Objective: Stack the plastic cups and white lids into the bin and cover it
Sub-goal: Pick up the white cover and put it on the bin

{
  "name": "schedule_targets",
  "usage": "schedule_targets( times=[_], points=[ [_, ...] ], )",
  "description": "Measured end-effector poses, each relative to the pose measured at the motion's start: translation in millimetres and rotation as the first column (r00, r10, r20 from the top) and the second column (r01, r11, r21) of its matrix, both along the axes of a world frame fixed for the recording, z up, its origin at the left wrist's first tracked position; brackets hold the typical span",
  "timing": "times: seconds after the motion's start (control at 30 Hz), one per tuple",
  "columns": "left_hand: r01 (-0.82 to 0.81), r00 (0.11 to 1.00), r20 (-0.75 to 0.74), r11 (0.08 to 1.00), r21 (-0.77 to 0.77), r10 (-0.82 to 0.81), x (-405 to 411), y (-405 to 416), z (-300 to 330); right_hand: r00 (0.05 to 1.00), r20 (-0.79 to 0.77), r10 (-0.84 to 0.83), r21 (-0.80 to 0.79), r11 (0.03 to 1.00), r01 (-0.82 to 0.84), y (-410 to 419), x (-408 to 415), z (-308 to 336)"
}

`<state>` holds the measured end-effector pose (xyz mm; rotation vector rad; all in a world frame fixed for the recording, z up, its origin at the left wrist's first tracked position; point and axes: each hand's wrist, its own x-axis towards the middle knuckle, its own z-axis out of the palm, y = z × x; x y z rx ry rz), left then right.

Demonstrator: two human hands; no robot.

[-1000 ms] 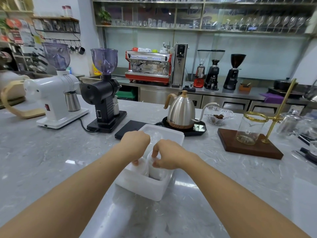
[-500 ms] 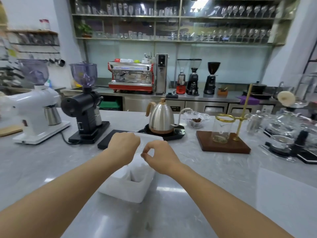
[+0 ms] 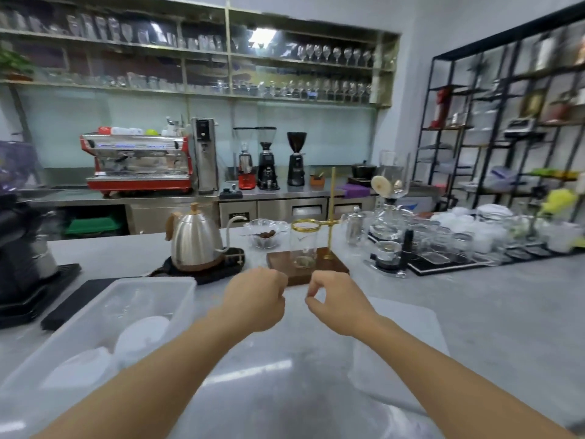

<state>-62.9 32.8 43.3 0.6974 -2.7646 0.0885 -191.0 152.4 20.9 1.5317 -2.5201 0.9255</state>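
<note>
My left hand [image 3: 254, 299] hangs above the grey counter [image 3: 474, 305] curled into a loose fist with nothing in it, and my right hand [image 3: 340, 301] is beside it, thumb and forefinger pinched together, also empty. The bin [image 3: 177, 299] sits uncovered to my left, white lids [image 3: 142, 332] lying inside near its close end with clear plastic cups [image 3: 133, 304] behind them. The bin's translucent cover [image 3: 408, 346] lies flat on the counter under my right forearm.
</note>
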Motion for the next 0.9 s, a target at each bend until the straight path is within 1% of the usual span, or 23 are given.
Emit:
schedule_targets(
  times=[0.17, 0.27, 0.37, 0.47, 0.53, 0.57, 0.63, 0.7, 0.8, 0.9],
  points=[
    [0.101, 0.995, -0.019, 0.973, 0.205, -0.099, -51, 43, -25, 0.979, 0.007, -0.202, 0.001, 0.979, 0.202, 68, -54, -24],
    [0.143, 0.990, -0.028, 0.932, 0.332, -0.142, -73, 57, -49, 0.931, 0.033, -0.364, 0.006, 0.931, 0.364, 107, -80, -41],
    [0.146, 0.988, -0.022, 0.894, 0.424, -0.152, -87, 70, -70, 0.856, 0.022, -0.516, 0.102, 0.853, 0.511, 141, -99, -62],
    [0.095, 0.994, -0.006, 0.842, 0.532, -0.109, -97, 83, -86, 0.755, 0.002, -0.656, 0.270, 0.727, 0.631, 161, -107, -81],
    [0.063, 0.996, 0.008, 0.791, 0.609, -0.085, -100, 91, -96, 0.723, -0.009, -0.691, 0.365, 0.671, 0.645, 166, -106, -93],
    [0.056, 0.996, 0.017, 0.781, 0.621, -0.085, -102, 95, -101, 0.723, -0.023, -0.691, 0.394, 0.658, 0.642, 166, -105, -99],
    [0.062, 0.995, 0.023, 0.792, 0.608, -0.095, -105, 102, -108, 0.726, -0.058, -0.685, 0.400, 0.651, 0.645, 164, -102, -108],
    [0.071, 0.997, -0.022, 0.768, 0.637, -0.075, -108, 107, -110, 0.733, -0.032, -0.680, 0.368, 0.674, 0.641, 158, -99, -110],
    [0.072, 0.996, -0.083, 0.657, 0.750, -0.015, -108, 112, -107, 0.720, 0.064, -0.691, 0.310, 0.699, 0.644, 148, -96, -109],
    [0.084, 0.984, -0.150, 0.495, 0.865, 0.095, -105, 112, -104, 0.704, 0.204, -0.681, 0.206, 0.733, 0.649, 141, -93, -104]
  ],
)
